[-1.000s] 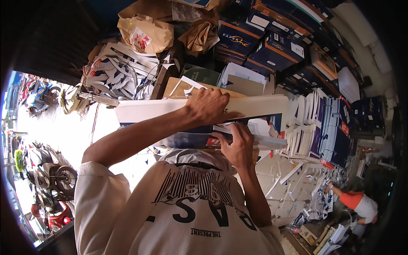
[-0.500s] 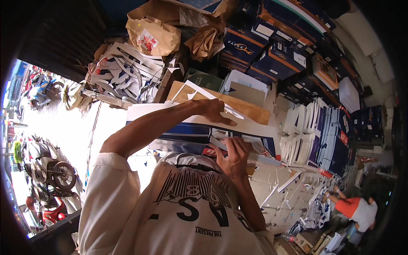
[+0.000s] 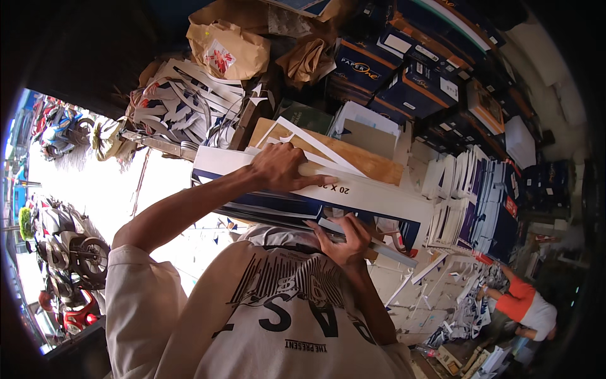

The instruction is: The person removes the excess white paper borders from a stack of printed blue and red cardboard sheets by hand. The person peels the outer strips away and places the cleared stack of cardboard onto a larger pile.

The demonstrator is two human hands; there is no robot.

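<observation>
A long white and navy printed cardboard sheet (image 3: 372,189) lies slanted across the front of my body, over the worktable. My left hand (image 3: 281,167) is closed on its upper white part, the fingers curled at the far edge and the thumb stretched right along the surface. Lower down, my right hand (image 3: 346,239) pinches the near edge of a navy cardboard layer (image 3: 278,207) between thumb and bent fingers. An opening shows in the cardboard just right of that hand. How many layers are stacked there I cannot tell. White strips (image 3: 325,151) rest beyond the sheet on a wooden board (image 3: 382,169).
A heap of paper offcuts (image 3: 189,110) and a brown paper bag (image 3: 227,52) are at the far left. Navy cartons (image 3: 361,66) rise behind, and stacked cardboard (image 3: 489,202) stands at right. Another person (image 3: 527,306) bends at lower right. Parked motorcycles (image 3: 79,249) are outside, left.
My left hand has shifted left and slightly nearer along the sheet. The sheet now slants more, its right end nearer me, and my right hand is slightly lower. The other person has moved slightly.
</observation>
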